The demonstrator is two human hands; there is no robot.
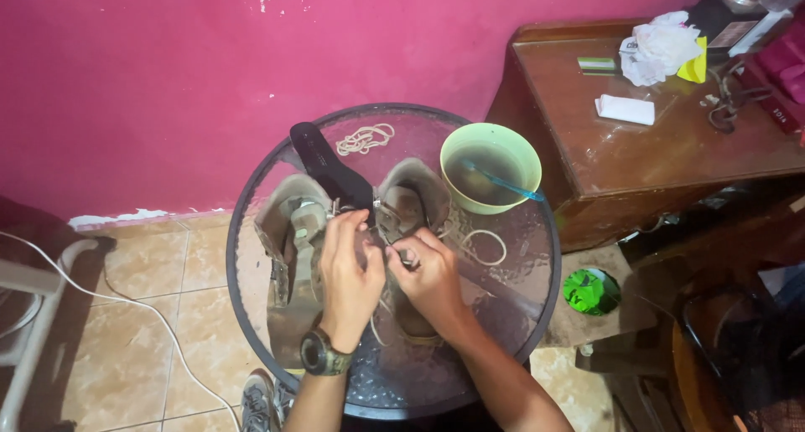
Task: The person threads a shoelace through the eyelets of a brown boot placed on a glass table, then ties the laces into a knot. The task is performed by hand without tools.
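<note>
On the glass table [520,256], both hands pinched shut, left hand [348,269] and right hand [429,273] gripping the boot's lace [486,248]

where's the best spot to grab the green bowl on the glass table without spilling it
Take the green bowl by its rim on the side nearest the person, coming from above with the right hand. It stands upright and holds murky liquid, so lift it level. Avoid the right edge of the rim, where the blue brush handle leans out. The wall side is a longer stretch over the shoe.
</note>
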